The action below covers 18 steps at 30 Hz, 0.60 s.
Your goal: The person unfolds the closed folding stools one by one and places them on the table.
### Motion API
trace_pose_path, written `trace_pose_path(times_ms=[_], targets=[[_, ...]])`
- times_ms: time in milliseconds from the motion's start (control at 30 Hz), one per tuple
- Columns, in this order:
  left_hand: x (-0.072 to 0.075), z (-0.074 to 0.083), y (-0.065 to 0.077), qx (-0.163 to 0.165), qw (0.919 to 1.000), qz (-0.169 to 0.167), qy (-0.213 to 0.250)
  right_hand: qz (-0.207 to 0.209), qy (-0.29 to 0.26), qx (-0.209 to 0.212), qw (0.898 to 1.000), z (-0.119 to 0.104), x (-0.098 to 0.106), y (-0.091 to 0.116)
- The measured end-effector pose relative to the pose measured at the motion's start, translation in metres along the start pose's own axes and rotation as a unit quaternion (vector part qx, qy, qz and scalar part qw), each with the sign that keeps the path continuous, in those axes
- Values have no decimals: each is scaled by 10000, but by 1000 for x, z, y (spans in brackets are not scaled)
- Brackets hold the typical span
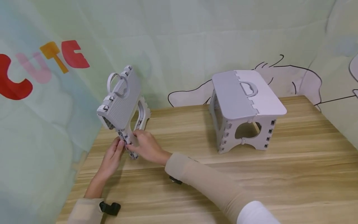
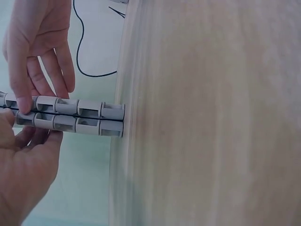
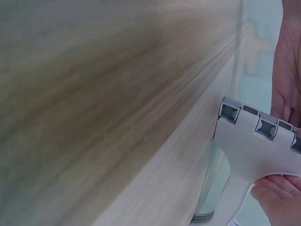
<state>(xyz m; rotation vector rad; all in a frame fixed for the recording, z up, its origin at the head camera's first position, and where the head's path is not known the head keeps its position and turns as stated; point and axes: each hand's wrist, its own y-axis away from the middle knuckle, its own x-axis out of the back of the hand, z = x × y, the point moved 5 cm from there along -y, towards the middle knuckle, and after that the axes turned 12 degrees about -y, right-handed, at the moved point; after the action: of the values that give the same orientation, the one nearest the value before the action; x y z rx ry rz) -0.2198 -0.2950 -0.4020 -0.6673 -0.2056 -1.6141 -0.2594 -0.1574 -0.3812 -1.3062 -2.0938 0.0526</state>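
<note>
A grey-and-white plastic folding stool [image 1: 126, 102] stands part-folded at the table's left, its two seat halves tipped down and handle loops sticking up. My right hand [image 1: 149, 147] grips its near leg panel, fingers in the cut-out. My left hand [image 1: 110, 160] pinches the same panel's hinged edge from the left. In the left wrist view, the left hand [image 2: 26, 174] and right hand [image 2: 42, 52] meet on the hinge knuckles [image 2: 77, 113]. The right wrist view shows the right hand [image 3: 284, 200] at the rounded cut-out of the leg panel [image 3: 249, 148].
A second folding stool [image 1: 243, 102] stands unfolded toward the right rear of the wooden table [image 1: 195, 174]. A printed fabric backdrop [image 1: 179, 40] hangs directly behind the table and along its left side. Black wrist cameras [image 1: 110, 208] are strapped on both sleeves.
</note>
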Motion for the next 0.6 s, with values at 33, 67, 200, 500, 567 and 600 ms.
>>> trace_pose_path(times_ms=[33, 67, 200, 500, 567, 600], targets=[[0, 0, 0, 6, 10000, 0, -10, 10, 65, 30, 10000, 0, 0, 0], [0, 0, 0, 21, 10000, 2, 3, 5, 94, 40, 9999, -1, 0, 0], [1, -1, 1, 52, 10000, 49, -19, -39, 83, 109, 9999, -2, 1, 0], [1, 2, 1, 47, 9999, 73, 133, -180, 257, 74, 9995, -2, 8, 3], [0, 3, 1, -34, 9997, 74, 212, -205, 232, 6, 9995, -2, 10, 4], [0, 3, 1, -53, 9997, 85, 233, -211, 216, -30, 9995, -2, 11, 4]])
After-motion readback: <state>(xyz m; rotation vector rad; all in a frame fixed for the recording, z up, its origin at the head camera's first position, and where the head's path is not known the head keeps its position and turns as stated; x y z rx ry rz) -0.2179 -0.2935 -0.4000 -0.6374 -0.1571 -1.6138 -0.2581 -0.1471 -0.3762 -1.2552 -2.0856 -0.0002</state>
